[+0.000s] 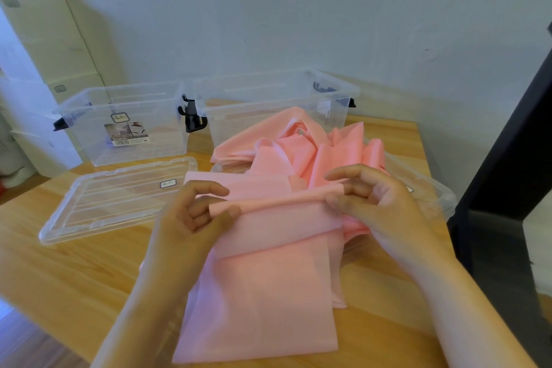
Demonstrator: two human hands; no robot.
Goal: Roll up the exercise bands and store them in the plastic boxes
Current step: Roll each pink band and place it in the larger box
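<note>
A pink band [263, 293] lies flat mid-worktop [74, 278], its far end turned into a thin roll [277, 202]. The left hand [191, 218] and right hand [385, 206] pinch the roll's two ends, fingers [209, 187] curled on it. More bands [298, 146] lie heaped just behind. The left box [125, 128] and right box [277, 98] stand open along the far edge, and a lid [113, 203] lies flat near the left edge.

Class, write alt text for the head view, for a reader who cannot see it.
The left hand and right hand pinch the rolled end of a pink band on a table. Behind lie a heap of bands, a clear lid and two open boxes, the left box and right box.
</note>
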